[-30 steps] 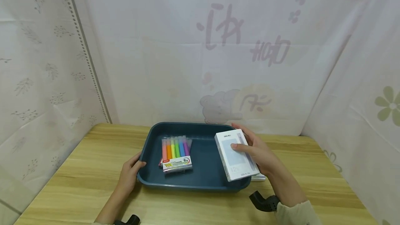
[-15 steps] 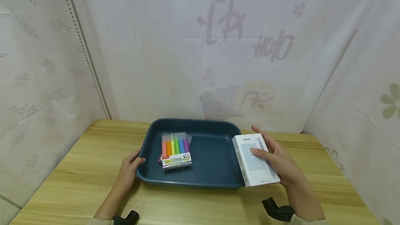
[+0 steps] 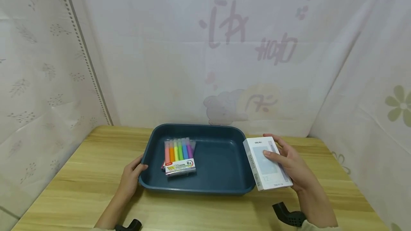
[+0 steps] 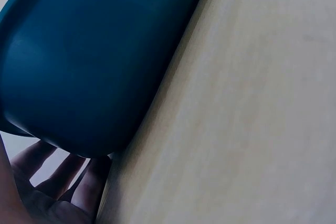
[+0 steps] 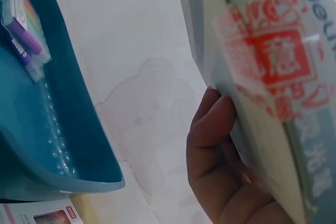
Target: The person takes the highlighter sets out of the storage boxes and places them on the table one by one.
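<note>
My right hand (image 3: 292,165) holds a white cardboard box (image 3: 268,170) with its thumb across the pale blue front. The box is tilted, just off the right end of a dark blue tray (image 3: 221,170). In the right wrist view, a red-printed sticker (image 5: 283,59) crosses the box's edge. My left hand (image 3: 130,177) grips the tray's left end, thumb at the rim. The left wrist view shows its fingers (image 4: 58,177) against the outer wall. A pack of several coloured highlighters (image 3: 179,158) lies in the tray's left half, overlapping another pack that is mostly hidden.
The tray stands on a wood-grain table (image 3: 80,184). Beside the tray's right end, the right wrist view shows part of another white box (image 5: 44,216) with a dark red picture. A printed white cloth (image 3: 160,63) hangs behind the table and at both sides.
My right hand has carried the white box rightward, from over the tray's right part to just beyond its end. My left hand stays at the tray's left rim.
</note>
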A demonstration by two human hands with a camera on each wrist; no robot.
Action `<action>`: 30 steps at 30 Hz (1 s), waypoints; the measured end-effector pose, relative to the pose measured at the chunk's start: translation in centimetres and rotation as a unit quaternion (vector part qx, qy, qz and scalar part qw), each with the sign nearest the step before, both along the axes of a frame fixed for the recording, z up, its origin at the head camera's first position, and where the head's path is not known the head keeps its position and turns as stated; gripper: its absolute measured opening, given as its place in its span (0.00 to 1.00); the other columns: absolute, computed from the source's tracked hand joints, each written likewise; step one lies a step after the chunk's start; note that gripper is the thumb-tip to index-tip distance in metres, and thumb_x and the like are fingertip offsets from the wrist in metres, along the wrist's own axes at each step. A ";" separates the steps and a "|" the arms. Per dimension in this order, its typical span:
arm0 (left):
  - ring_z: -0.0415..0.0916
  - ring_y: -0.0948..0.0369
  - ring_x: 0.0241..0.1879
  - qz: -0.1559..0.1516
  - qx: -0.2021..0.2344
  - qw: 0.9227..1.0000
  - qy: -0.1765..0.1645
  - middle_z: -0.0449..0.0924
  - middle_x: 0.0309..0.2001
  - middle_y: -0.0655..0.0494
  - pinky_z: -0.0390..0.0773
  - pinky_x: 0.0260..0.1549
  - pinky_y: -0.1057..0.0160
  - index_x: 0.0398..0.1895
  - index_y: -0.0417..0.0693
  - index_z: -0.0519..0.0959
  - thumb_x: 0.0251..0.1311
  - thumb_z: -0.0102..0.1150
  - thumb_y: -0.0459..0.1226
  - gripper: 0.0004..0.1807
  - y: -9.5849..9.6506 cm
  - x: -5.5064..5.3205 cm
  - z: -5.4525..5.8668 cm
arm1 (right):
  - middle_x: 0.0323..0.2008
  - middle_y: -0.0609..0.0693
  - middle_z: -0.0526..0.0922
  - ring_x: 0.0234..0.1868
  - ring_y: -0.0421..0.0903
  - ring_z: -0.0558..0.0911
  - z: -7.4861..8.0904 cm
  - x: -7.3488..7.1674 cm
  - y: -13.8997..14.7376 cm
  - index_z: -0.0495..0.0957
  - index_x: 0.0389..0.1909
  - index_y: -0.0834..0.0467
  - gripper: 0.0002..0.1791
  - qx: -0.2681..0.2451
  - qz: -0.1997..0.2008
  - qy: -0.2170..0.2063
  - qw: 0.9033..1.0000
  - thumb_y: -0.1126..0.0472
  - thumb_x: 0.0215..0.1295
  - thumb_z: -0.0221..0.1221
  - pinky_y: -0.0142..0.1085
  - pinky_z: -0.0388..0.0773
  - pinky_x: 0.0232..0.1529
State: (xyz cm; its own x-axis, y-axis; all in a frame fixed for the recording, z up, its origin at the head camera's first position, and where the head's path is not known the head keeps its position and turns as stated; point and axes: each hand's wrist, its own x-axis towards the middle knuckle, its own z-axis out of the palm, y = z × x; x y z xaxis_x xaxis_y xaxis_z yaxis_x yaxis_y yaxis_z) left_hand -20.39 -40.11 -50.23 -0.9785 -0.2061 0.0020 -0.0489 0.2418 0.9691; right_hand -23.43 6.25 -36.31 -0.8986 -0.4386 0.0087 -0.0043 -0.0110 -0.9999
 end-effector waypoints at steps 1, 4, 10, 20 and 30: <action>0.74 0.60 0.61 0.002 0.000 1.000 -0.001 0.72 0.69 0.36 0.72 0.47 0.79 0.72 0.37 0.69 0.64 0.49 0.33 0.30 0.0 0.0 0.0 | 0.48 0.46 0.83 0.38 0.47 0.89 0.0 0.0 0.1 0.59 0.72 0.41 0.28 0.000 0.000 0.001 1.000 0.67 0.77 0.47 0.41 0.86 0.33; 0.73 0.71 0.56 0.007 0.001 1.000 -0.006 0.73 0.69 0.38 0.71 0.48 0.80 0.71 0.38 0.70 0.63 0.49 0.34 0.30 0.0 0.0 0.1 | 0.49 0.46 0.83 0.38 0.47 0.89 -0.1 -0.1 0.2 0.59 0.72 0.41 0.29 -0.001 0.001 0.001 1.000 0.67 0.77 0.47 0.41 0.86 0.33; 0.69 0.85 0.48 0.001 0.009 1.000 -0.002 0.72 0.69 0.37 0.72 0.47 0.80 0.72 0.37 0.69 0.64 0.49 0.33 0.31 0.0 0.0 0.2 | 0.49 0.46 0.83 0.39 0.47 0.89 0.0 0.0 0.7 0.59 0.72 0.41 0.29 -0.018 -0.005 -0.004 1.000 0.68 0.77 0.46 0.41 0.86 0.34; 0.68 0.87 0.47 -0.004 0.012 1.000 -0.007 0.71 0.70 0.37 0.71 0.48 0.81 0.72 0.37 0.68 0.64 0.49 0.33 0.31 0.0 0.0 0.1 | 0.51 0.43 0.82 0.38 0.46 0.89 -0.2 -0.1 2.1 0.57 0.72 0.40 0.29 -0.006 -0.040 -0.004 0.999 0.66 0.77 0.47 0.41 0.86 0.32; 0.68 0.88 0.47 -0.003 0.011 1.000 -0.012 0.71 0.70 0.38 0.71 0.47 0.81 0.73 0.38 0.68 0.64 0.49 0.33 0.31 -0.1 -0.1 0.0 | 0.50 0.38 0.82 0.37 0.44 0.89 -0.3 -0.3 3.3 0.55 0.74 0.40 0.32 0.030 -0.101 -0.019 0.994 0.63 0.76 0.52 0.39 0.86 0.32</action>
State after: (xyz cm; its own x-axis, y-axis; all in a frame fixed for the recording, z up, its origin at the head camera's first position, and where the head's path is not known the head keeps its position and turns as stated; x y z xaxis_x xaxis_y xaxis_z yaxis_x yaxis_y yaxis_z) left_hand -20.46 -40.20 -50.20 -0.9793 -0.2007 -0.0256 -0.0706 0.2202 0.9729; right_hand -23.76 9.54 -36.61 -0.9675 -0.2483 -0.0489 0.0385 0.0467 -0.9982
